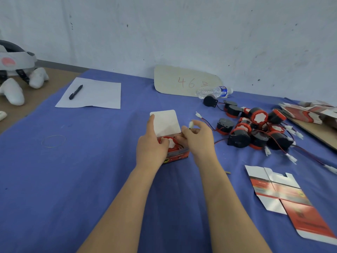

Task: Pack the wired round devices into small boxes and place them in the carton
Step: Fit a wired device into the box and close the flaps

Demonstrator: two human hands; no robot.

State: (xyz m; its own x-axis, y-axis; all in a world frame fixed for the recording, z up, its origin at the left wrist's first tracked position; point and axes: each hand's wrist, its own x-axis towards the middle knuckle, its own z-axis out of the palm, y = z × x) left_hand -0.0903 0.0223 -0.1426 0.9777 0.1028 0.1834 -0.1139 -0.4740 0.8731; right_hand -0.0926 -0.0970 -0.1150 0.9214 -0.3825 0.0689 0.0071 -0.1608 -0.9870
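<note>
Forearms reach up from the bottom edge to mid-frame on my feed. At far left I see a headset [14, 70], then a paper sheet [98, 95] with a pen [75, 92] on it, and a rubber band [53, 141] on the blue counter [73, 179]. At centre the left hand [152, 148] grips the open small box [177, 155], thumb on the round device [171, 142] inside, forefinger along the raised lid [166, 123]. Just right of it, the right hand [197, 137] pinches the white connector [191, 124] above the box. Further right lie a pile of devices [255, 128] and a flattened box [284, 196].
</note>
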